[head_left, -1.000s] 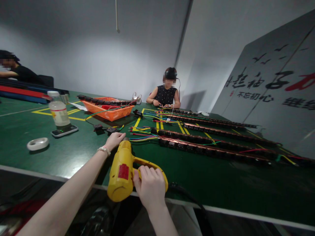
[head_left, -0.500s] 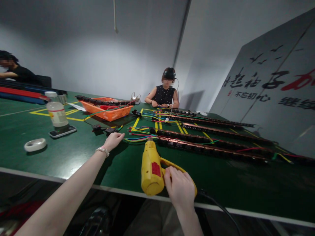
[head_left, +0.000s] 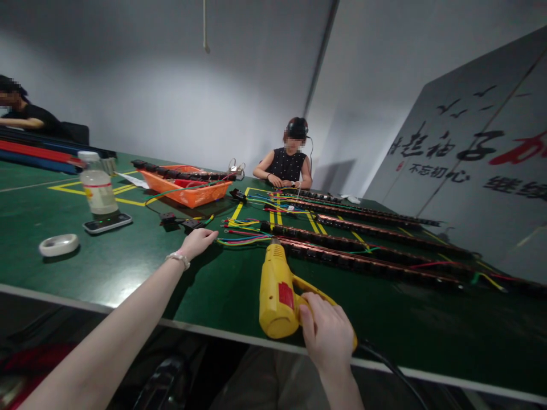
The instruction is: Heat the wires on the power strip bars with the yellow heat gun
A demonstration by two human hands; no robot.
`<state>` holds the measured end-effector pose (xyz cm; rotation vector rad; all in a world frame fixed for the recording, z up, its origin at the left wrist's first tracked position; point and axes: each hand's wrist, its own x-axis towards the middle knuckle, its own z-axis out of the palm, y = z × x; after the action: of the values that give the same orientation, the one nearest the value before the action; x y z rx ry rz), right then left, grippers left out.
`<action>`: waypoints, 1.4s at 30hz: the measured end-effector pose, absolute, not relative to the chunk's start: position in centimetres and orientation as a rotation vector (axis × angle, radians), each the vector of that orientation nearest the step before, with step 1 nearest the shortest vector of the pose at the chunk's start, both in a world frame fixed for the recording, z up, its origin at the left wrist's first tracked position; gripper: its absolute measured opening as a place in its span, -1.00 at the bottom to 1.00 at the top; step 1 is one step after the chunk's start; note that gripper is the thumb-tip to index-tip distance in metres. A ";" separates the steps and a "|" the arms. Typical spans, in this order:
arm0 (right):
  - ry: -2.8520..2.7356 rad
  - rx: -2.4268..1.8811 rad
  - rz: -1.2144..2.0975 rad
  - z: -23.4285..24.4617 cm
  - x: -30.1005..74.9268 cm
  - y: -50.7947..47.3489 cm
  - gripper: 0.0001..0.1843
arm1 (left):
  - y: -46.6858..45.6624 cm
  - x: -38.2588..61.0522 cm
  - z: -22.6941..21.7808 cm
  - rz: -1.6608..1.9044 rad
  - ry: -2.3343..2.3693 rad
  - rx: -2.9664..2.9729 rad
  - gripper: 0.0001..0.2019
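My right hand [head_left: 328, 329] is wrapped round the handle of a yellow heat gun [head_left: 276, 299]. Its metal nozzle points away from me, close to where a bundle of coloured wires [head_left: 243, 241] meets the nearest long black-and-copper bar [head_left: 342, 257]. At the loose end of that bundle, my left hand [head_left: 200, 241] is closed on the wires; the fingertips are partly hidden. Just beyond my left hand lie black connector blocks [head_left: 190, 225] with short wires.
Several more wired bars [head_left: 384, 239] lie across the green table [head_left: 141, 267]. An orange basket [head_left: 192, 196] holds another bar. A bottle [head_left: 99, 188], a phone [head_left: 107, 223] and a white ring [head_left: 58, 245] stand at left. A co-worker [head_left: 289, 162] sits opposite; a black cord [head_left: 387, 361] trails right.
The heat gun has shifted to the right in my right hand, its nozzle now nearer the end of the bar. My left hand stays at the wire ends.
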<state>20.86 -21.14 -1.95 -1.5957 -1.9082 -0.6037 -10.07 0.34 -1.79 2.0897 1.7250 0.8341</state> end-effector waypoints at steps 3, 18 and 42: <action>-2.013 -1.505 -0.527 -1.1 21.2 -21.4 -0.47 | 0.4 -10.1 -1.9 0.819 1.725 2.098 -0.51; -2.134 -1.667 0.062 1.7 17.1 -21.0 0.14 | 0.8 -10.1 -2.1 0.782 1.745 2.136 -0.55; -2.312 -1.384 0.098 0.7 8.6 -20.6 0.38 | 1.4 -10.2 -2.9 0.929 1.604 2.189 -0.47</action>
<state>8.61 -20.56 0.74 -1.3836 -2.3121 0.0977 -10.19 1.44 -2.88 2.1885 1.6038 0.9286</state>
